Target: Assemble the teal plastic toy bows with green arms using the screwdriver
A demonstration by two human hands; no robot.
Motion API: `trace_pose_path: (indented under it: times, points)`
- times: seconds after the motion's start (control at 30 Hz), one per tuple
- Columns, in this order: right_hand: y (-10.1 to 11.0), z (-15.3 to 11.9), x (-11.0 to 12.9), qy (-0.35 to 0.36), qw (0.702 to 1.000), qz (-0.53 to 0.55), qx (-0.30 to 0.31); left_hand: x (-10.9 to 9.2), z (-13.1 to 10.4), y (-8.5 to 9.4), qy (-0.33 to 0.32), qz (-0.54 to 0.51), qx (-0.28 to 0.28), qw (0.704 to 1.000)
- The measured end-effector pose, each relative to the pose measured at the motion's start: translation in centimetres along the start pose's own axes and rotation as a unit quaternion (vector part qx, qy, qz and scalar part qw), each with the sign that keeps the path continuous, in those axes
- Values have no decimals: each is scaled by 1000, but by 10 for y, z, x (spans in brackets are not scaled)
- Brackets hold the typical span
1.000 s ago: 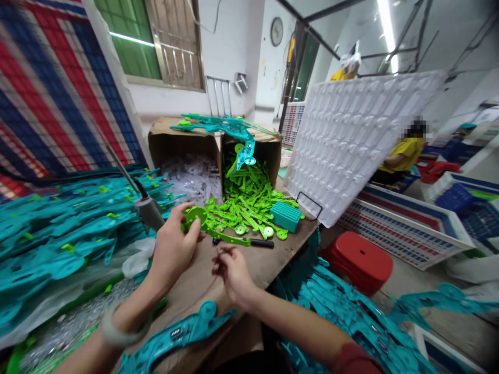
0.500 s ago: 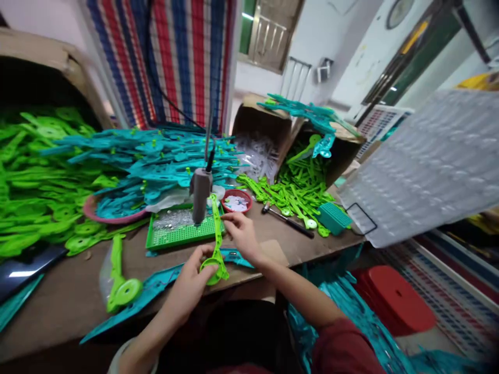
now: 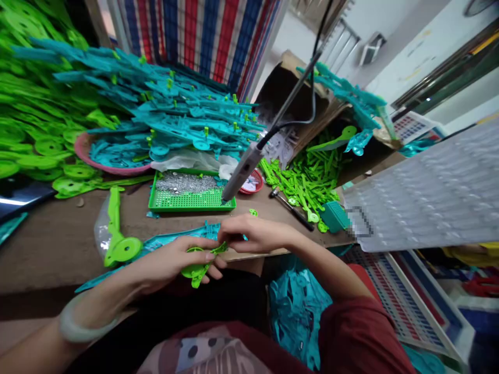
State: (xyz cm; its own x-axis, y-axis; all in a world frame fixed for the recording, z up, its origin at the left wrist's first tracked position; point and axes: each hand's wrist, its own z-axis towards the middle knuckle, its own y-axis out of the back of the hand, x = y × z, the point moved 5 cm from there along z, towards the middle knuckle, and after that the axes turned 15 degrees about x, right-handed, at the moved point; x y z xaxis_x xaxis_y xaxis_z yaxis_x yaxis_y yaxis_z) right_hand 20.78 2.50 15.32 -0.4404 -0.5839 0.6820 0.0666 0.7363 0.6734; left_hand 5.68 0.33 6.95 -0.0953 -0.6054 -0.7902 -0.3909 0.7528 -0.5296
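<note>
My left hand [image 3: 183, 259] is closed around the round end of a lime-green plastic part [image 3: 194, 270] near the table's front edge. At the part's other end, my right hand [image 3: 249, 232] has its fingers bent and pressed together; whether they pinch the part or a small piece is hidden. Behind my hands lies a long teal plastic piece [image 3: 171, 238] on the table. A second lime-green part [image 3: 123, 250] with a round end rests to the left, partly on a clear plastic bag. An electric screwdriver [image 3: 244, 171] hangs tilted over a green tray [image 3: 191, 202] of small metal pieces.
Teal parts [image 3: 187, 114] are heaped at the back, lime-green parts [image 3: 39, 140] at the left. A pink basin [image 3: 117, 169], a red basket [image 3: 257, 184], a hammer [image 3: 292, 210] and a teal basket [image 3: 335, 217] stand around the work area. A grey ribbed sheet [image 3: 421, 192] juts in at right.
The lime-green part has been lowered and turned toward me, no longer upright. My right hand has come down beside my left. The screwdriver now hangs at a slant, and the view has shifted.
</note>
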Motion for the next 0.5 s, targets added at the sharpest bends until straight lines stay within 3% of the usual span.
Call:
trace_pose_path:
  times: [0.23,0.37,0.5]
  points:
    - [-3,8,-3,-20,998,-39,49,-11,7,-1,27,56,43,997]
    - [-7,7,-3,18,993,-63,95,-11,11,-1,74,15,46,996]
    - [-7,4,-6,47,990,-78,109,-10,19,3,67,17,32,997]
